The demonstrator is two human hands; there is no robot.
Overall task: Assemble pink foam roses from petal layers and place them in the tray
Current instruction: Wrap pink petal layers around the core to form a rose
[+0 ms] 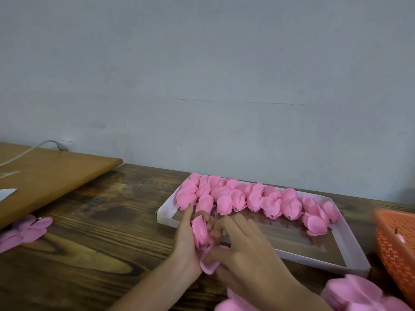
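Head view shows the job partway done. Finished roses (247, 196) fill the far side of the tray (314, 261) in about two crowded rows. Its near half holds none, so I judge many more are left to make.

One rose (200, 230) is in the making over the tray's near-left corner. My left hand (186, 241) cups it, fingers curled round its side. My right hand (249, 252) closes on it from the other side, fingers bent onto the petals and thumb at a loose petal hanging below. Blur hides the exact pinch.

Flat petal layers (350, 292) wait in a stack nearer me than the tray's right end, and more (24, 230) lie well to its left. An orange basket (395, 241) stands just right of the tray.

The surface (89, 232) is dark, knotty wood. A paler board (45, 173) with a cable (27, 151) lies left of the tray, and a plain grey wall (202, 75) rises behind it.
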